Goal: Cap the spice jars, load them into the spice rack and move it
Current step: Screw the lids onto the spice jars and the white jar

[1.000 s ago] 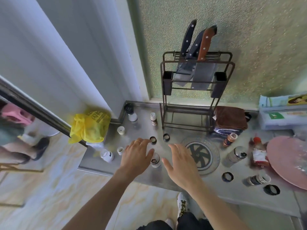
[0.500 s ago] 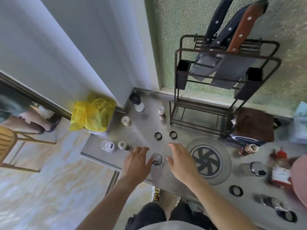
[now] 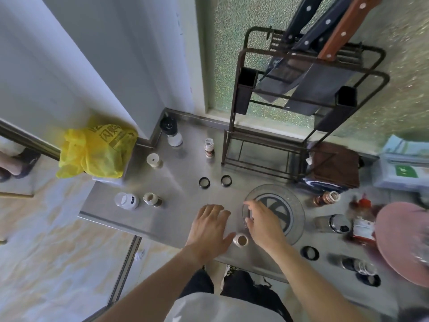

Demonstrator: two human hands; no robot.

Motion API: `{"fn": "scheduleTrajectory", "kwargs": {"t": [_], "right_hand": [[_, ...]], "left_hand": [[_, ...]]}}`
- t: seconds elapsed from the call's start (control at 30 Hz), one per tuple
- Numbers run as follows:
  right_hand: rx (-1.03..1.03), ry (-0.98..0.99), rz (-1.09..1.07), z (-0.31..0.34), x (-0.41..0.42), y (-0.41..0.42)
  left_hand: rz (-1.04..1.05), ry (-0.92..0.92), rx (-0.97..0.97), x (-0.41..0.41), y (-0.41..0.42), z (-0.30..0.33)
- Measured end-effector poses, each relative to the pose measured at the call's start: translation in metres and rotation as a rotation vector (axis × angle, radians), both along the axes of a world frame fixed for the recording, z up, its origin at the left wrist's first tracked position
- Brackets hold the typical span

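A home kitchen: a steel counter (image 3: 176, 182) scattered with spice jars (image 3: 209, 148), a metal rack (image 3: 301, 94) holding cleavers (image 3: 325, 89) against a frosted window (image 3: 222, 54), folded cloths (image 3: 334, 166) beside it.

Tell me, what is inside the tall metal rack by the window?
The rack holds three knives up top, handles poking out. Its bottom shelf shows no spice jars. The two dark side cups hide whatever is inside them.

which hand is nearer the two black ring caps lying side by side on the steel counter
Left. The left hand lies just below the two black ring caps, fingertips pointing at them. The right hand is further off to their right, over the round drain cover.
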State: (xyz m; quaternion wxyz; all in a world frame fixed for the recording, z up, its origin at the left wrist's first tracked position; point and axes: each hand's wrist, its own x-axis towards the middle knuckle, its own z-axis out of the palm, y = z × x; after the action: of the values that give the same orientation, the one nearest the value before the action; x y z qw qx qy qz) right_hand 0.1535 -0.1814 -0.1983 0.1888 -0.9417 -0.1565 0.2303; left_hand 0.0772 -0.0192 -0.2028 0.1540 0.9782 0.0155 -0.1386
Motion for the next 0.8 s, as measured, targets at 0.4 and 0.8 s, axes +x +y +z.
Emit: {"fn": "scheduleTrajectory", "kwargs": {"t": [0.4, 0.8], "right_hand": [[-0.068, -0.127, 0.382, -0.051, 0.099, 0.046], [-0.099, -0.167, 0.479, -0.092, 0.099, 0.076]], "left_hand": [[-0.259, 0.181, 0.048, 0.021, -0.039, -0.028], [-0.076, 0.182, -0.032, 0.002, -0.057, -0.034]]}}
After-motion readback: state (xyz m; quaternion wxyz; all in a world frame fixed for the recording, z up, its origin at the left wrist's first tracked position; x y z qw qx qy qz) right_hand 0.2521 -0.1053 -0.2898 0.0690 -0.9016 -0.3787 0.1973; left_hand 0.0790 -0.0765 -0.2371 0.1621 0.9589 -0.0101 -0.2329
